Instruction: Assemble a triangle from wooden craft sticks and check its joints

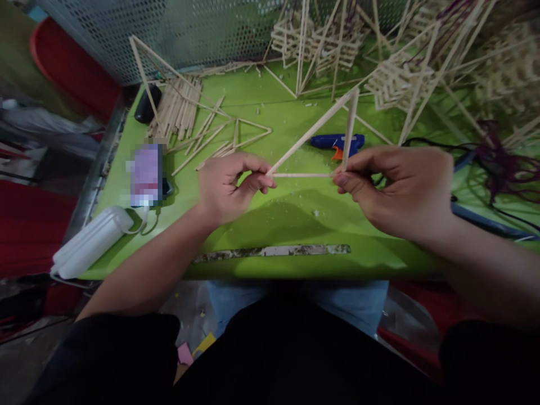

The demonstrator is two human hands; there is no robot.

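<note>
Pinches with the left hand [232,183], thumb against forefinger, the left corner of a triangle of thin wooden sticks [312,133]. Grips with the right hand [400,185], likewise between thumb and fingers, the right corner of the same triangle. Holds it between both hands above the green table [291,219], with one short side running from grip to grip and the third corner pointing up and away from the body.

Shows along the near edge of the table a worn, blotchy strip [295,250]. Shows at the near left a long white case [93,242], lying slantwise, and just beyond it a phone-like device [145,174] with a pixelated screen and a white cable leading toward the case.

Beyond the triangle, shows a blue glue gun [327,142] with an orange trigger, lying near the right hand and partly hidden behind one stick. Off to the far right, shows tangled purple string [495,163].

Farther back on the left, shows small stick frames [253,125] and loose sticks, overlapping, then a dense row of sticks [181,109] beside a black rounded object [147,104], too dark to identify. Shows over that row a taller pointed frame [145,84].

Farther still, at the back right, shows stick structures with lattice blocks [396,84], crowded together. Ends behind the table with a perforated grey panel [169,34].
</note>
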